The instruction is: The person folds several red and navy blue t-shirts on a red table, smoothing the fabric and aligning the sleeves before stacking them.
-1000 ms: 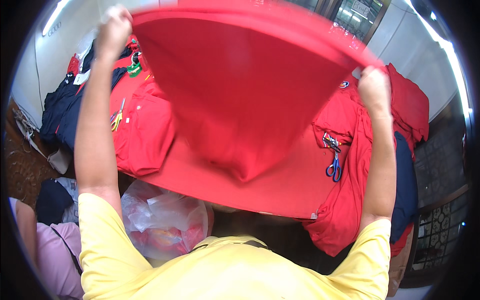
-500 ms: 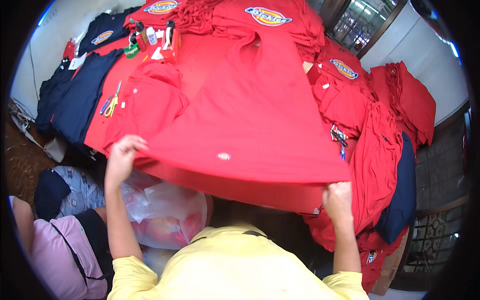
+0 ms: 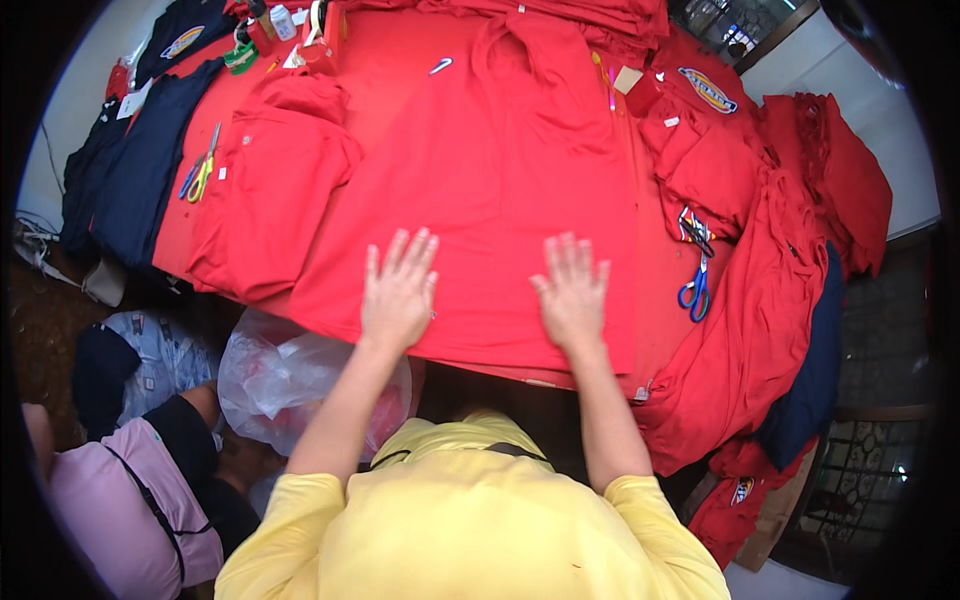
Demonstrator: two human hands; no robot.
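Note:
A red T-shirt (image 3: 480, 190) lies spread on the red-covered table (image 3: 655, 190), its neck opening toward the far side and its hem along the near edge. Both of my hands rest palm down on its lower part. My left hand (image 3: 396, 295) has its fingers stretched and slightly apart, and my right hand (image 3: 572, 300) lies flat in the same way, a short way to the right. Neither holds anything. On the far part of the shirt is a small blue-and-white object (image 3: 440, 66), too small to name. A folded red garment (image 3: 280, 180) lies on the left.
Yellow-handled scissors (image 3: 203, 175) lie at the left, blue-handled scissors (image 3: 695, 292) at the right. A tape dispenser (image 3: 322, 40) stands far left. Red garments (image 3: 745, 330) pile up on the right, dark ones (image 3: 150, 170) on the left. Below left are a plastic bag (image 3: 290, 375) and another person (image 3: 130, 500).
The shirt's hem, held up at its two corners half a second ago, now lies down on the table. Both hands have let go, moved inward and flattened on the cloth.

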